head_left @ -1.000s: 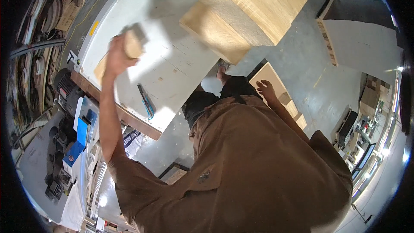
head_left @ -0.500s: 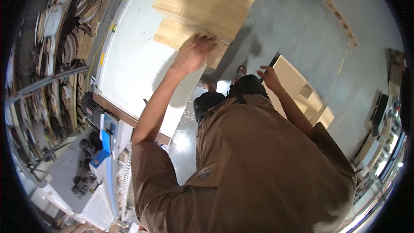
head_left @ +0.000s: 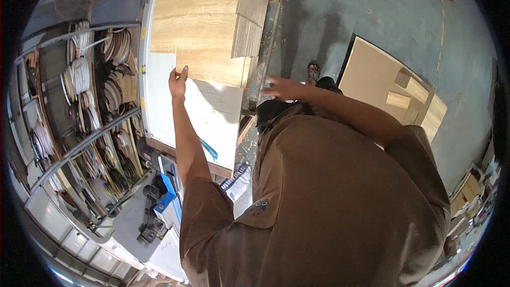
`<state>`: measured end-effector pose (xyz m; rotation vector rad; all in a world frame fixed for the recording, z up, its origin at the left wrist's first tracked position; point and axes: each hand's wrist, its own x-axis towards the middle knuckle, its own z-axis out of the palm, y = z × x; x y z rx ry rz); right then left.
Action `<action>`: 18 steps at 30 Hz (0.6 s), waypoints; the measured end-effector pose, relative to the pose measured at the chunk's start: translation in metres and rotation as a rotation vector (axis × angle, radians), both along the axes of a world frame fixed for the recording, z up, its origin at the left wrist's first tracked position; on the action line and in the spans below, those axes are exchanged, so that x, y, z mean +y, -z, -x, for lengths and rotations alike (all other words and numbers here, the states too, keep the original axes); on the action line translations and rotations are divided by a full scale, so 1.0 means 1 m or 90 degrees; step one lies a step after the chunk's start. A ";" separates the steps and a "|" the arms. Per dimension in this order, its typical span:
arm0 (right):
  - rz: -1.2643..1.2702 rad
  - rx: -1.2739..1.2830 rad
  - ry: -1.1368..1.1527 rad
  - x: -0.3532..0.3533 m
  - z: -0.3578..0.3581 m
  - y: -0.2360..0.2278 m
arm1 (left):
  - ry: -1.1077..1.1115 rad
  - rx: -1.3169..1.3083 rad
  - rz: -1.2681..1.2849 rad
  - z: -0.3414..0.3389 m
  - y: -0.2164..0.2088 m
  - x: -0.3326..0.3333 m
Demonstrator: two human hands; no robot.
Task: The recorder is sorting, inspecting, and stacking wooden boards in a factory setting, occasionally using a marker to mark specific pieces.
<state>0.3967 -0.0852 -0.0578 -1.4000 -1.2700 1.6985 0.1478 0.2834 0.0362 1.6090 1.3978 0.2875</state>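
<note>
A light wood-grain board [head_left: 212,69] lies at the near end of a stack on the white table. My left hand [head_left: 179,82] is at its near left corner, thumb and fingers closed about the corner. Larger wood-grain boards [head_left: 196,10] overlap it on the far side, with greyer strips [head_left: 248,34] along their right side. My right hand [head_left: 276,89] hovers beside the table's right edge, fingers stretched toward the board and apart from it. A teal utility knife or similar slim tool [head_left: 209,149] lies on the white tabletop [head_left: 215,114] near its front.
On the floor to the right lies a beige panel [head_left: 366,69] bearing several wood-grain offcuts [head_left: 398,100]. Racks of edge-banding coils [head_left: 79,79] stand at left. A machine with a blue part [head_left: 166,194] is near my left elbow. A printed bag [head_left: 236,183] sits below the table's front corner.
My left hand has gone from the board's top near its right end to its left corner. My right hand has moved left toward the table edge. The whole view has shifted.
</note>
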 end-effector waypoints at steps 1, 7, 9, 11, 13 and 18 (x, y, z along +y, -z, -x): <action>0.093 0.062 0.024 0.022 0.008 -0.040 | -0.043 0.013 -0.028 0.017 0.006 -0.008; 0.188 0.197 0.136 0.078 0.037 -0.099 | -0.061 -0.023 -0.012 0.014 0.004 -0.022; 0.189 0.189 0.142 0.083 0.045 -0.087 | -0.055 -0.030 -0.009 0.010 0.004 -0.021; 0.234 0.161 0.253 0.086 0.057 -0.074 | -0.035 -0.036 -0.014 0.015 0.005 -0.015; 0.232 0.181 0.217 0.087 0.047 -0.103 | -0.049 -0.023 -0.017 0.031 0.018 -0.016; 0.259 0.177 0.279 0.093 0.053 -0.102 | -0.049 0.024 -0.036 0.014 0.010 -0.014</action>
